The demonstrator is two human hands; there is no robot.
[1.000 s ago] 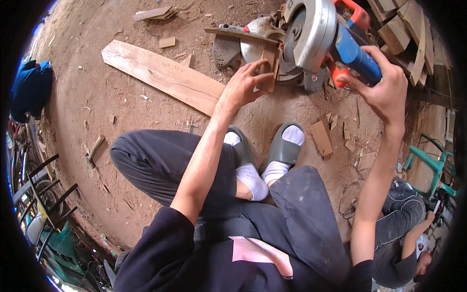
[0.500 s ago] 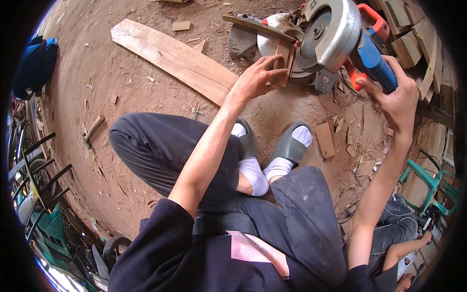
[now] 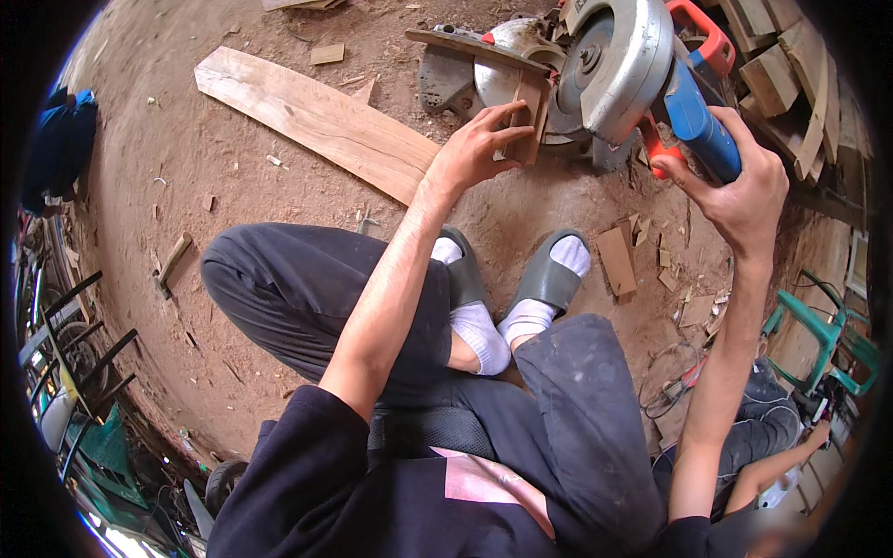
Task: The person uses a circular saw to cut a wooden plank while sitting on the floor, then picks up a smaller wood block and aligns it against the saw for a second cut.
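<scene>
My right hand (image 3: 749, 191) is wrapped around the blue handle (image 3: 699, 121) of a miter saw (image 3: 637, 65), with its thumb by the orange-red trigger. The saw's silver guard and round blade are raised beside a short wooden piece (image 3: 528, 116) lying on the saw's base. My left hand (image 3: 474, 153) grips this piece near its close end, fingers bent over it and thumb at its edge. A long, pale wooden board (image 3: 316, 116) lies on the ground, left of the saw; its right end passes behind my left forearm.
Wood offcuts (image 3: 772, 79) are piled right of the saw. A small flat offcut (image 3: 616, 262) lies near my right foot, and a hammer (image 3: 172, 263) on the dirt at left. Another person's arm (image 3: 781, 465) shows at lower right, near a green plastic chair (image 3: 805, 339).
The whole view has shifted slightly, so the scene sits a little further left and lower. Both hands keep their holds on the wooden piece and the saw handle.
</scene>
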